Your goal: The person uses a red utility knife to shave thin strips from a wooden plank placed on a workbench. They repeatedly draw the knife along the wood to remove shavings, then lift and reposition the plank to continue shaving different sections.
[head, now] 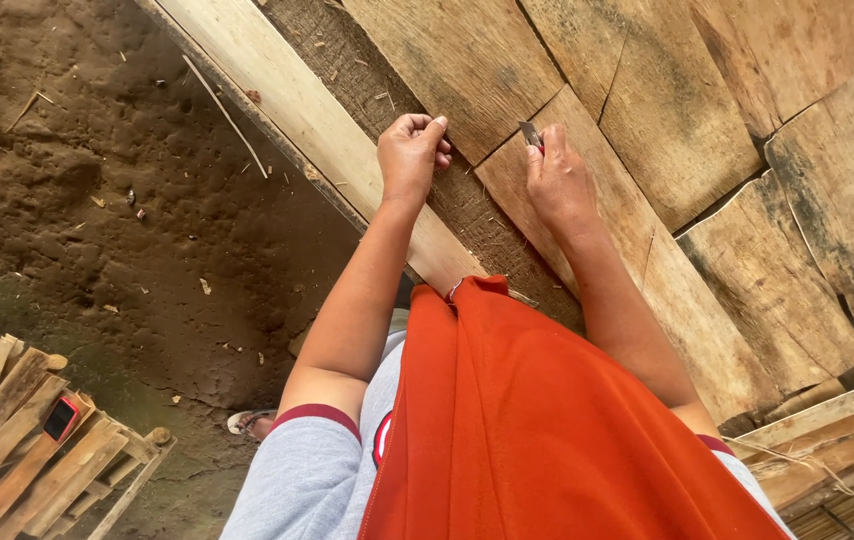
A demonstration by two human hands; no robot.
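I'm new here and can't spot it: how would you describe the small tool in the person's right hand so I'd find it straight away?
Start at the wall of rough wooden planks and follow the person's right hand up to its fingertips. There a small metal blade with a bit of red at its base pokes out against a plank. It is the only shiny grey thing among brown wood.

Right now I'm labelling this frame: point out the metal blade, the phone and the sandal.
Metal blade (530, 133), head view, its flat exposed end.
Phone (61, 418), head view, middle of its dark screen.
Sandal (247, 422), head view, its pale strap.
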